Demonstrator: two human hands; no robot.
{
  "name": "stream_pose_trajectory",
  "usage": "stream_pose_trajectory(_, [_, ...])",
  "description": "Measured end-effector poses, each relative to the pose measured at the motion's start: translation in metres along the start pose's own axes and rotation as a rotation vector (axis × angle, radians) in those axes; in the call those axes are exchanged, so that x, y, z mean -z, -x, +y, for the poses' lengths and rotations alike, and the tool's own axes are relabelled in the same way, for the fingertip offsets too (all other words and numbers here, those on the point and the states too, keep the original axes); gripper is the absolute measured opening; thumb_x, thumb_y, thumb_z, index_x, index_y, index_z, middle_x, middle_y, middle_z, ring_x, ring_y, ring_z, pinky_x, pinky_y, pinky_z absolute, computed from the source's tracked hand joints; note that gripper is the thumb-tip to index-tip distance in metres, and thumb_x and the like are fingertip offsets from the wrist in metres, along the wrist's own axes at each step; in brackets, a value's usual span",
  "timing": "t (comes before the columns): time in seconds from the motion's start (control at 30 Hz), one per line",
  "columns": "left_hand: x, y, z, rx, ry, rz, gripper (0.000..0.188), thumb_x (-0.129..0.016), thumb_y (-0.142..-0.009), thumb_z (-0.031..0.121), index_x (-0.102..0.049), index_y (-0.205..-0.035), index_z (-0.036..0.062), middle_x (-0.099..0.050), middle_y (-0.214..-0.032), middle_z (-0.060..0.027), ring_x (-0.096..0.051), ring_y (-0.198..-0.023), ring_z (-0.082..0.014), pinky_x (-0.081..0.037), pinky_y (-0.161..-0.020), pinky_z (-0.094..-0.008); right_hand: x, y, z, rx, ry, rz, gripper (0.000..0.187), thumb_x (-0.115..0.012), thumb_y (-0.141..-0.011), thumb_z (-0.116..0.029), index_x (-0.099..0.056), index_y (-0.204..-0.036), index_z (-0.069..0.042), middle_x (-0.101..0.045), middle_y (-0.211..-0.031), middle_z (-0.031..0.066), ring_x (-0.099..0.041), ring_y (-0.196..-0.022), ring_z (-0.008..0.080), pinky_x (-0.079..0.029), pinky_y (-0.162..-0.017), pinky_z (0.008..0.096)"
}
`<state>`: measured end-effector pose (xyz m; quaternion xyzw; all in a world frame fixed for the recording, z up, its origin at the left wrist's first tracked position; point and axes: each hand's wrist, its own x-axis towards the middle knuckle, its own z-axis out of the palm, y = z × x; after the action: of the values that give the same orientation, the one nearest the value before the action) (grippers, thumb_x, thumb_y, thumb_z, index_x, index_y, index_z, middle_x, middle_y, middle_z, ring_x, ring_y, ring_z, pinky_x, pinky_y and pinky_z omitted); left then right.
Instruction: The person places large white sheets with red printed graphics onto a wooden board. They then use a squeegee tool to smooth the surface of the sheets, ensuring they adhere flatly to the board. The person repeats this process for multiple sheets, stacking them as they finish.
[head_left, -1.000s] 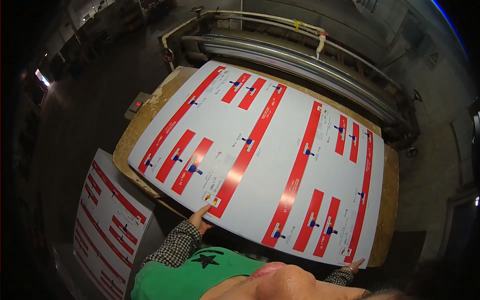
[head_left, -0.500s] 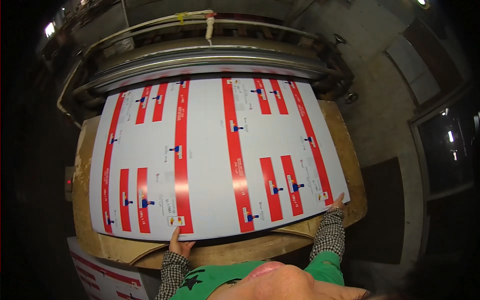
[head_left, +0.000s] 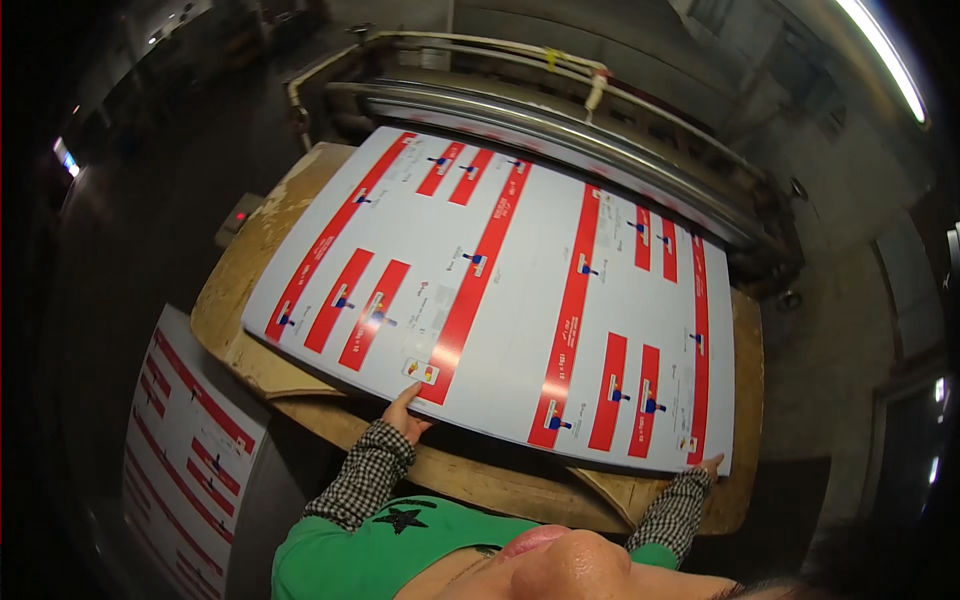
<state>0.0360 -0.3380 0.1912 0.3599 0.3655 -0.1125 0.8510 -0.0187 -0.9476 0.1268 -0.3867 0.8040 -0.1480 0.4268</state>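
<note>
A large white printed sheet (head_left: 510, 300) with red stripes and small blue figures lies across a worn wooden board; a dark edge runs beneath its near side. My left hand (head_left: 408, 412) grips that near edge left of the middle, thumb on top and the other fingers partly underneath. At the near right corner my right hand (head_left: 711, 466) holds the same edge, its lower fingers hidden. Both sleeves are black-and-white checked. The sheet's far edge reaches up to a long metal roller (head_left: 560, 135).
The wooden board (head_left: 225, 290) sticks out around the sheet, its near edge curved. Beyond stands the roller machine, with a pale pipe frame (head_left: 680, 95) and handwheels (head_left: 790, 300) on its right. Another stack of similar printed sheets (head_left: 190, 460) is low at the left.
My view has turned to the left, so the sheet and machine appear tilted and further right. The stack at the lower left shows more. Both hands remain on the sheet's near edge.
</note>
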Motion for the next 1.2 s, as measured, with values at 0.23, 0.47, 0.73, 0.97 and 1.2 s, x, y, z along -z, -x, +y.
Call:
stream_pose_trajectory(0.23, [-0.005, 0.005, -0.003, -0.04, -0.015, 0.05, 0.051, -0.06, -0.087, 0.019, -0.038, -0.131, 0.0047, -0.051, -0.126, -0.0149, -0.051, -0.116, -0.0293, -0.045, -0.095, -0.0511, 0.01, -0.018, 0.013, 0.188, 0.15, -0.088, 0.084, -0.04, -0.087, -0.063, -0.05, -0.118, 0.013, -0.058, -0.114, 0.0273, -0.061, -0.101, 0.0345, -0.052, -0.081, 0.0433])
stream_pose_trajectory(0.47, [-0.014, 0.006, -0.002, -0.026, -0.081, 0.118, 0.054, -0.063, -0.085, 0.018, -0.039, -0.131, 0.0033, -0.049, -0.127, -0.0167, -0.049, -0.118, -0.0321, -0.042, -0.096, -0.0533, 0.017, -0.029, 0.019, 0.254, 0.099, -0.057, 0.085, -0.045, -0.084, -0.065, -0.053, -0.113, 0.015, -0.061, -0.107, 0.0268, -0.064, -0.094, 0.0346, -0.053, -0.077, 0.0431])
stream_pose_trajectory(0.73, [-0.002, -0.035, -0.017, 0.015, 0.042, -0.054, 0.054, -0.06, -0.087, 0.025, -0.039, -0.132, 0.0041, -0.049, -0.126, -0.0188, -0.048, -0.117, -0.0344, -0.043, -0.097, -0.0522, -0.002, -0.083, 0.017, 0.422, 0.055, 0.124, 0.081, -0.052, -0.08, -0.066, -0.061, -0.089, 0.014, -0.065, -0.087, 0.0286, -0.065, -0.081, 0.0412, -0.053, -0.069, 0.047])
stream_pose_trajectory(0.97, [-0.011, 0.0, -0.007, -0.04, -0.101, 0.157, 0.06, -0.064, -0.085, 0.024, -0.036, -0.135, 0.006, -0.045, -0.132, -0.0168, -0.045, -0.12, -0.0332, -0.037, -0.101, -0.0514, 0.021, 0.016, 0.005, 0.281, 0.17, 0.011, 0.074, -0.044, -0.088, -0.059, -0.061, -0.101, 0.011, -0.067, -0.092, 0.0217, -0.067, -0.081, 0.033, -0.054, -0.07, 0.0422])
stream_pose_trajectory(1.2, [-0.015, -0.01, -0.006, -0.006, -0.114, 0.173, 0.061, -0.065, -0.084, 0.025, -0.036, -0.134, 0.0059, -0.044, -0.132, -0.0168, -0.045, -0.121, -0.0338, -0.037, -0.101, -0.0517, 0.02, -0.01, 0.005, 0.328, 0.131, -0.015, 0.072, -0.045, -0.088, -0.058, -0.063, -0.095, 0.012, -0.067, -0.088, 0.0219, -0.067, -0.077, 0.0326, -0.054, -0.066, 0.0411])
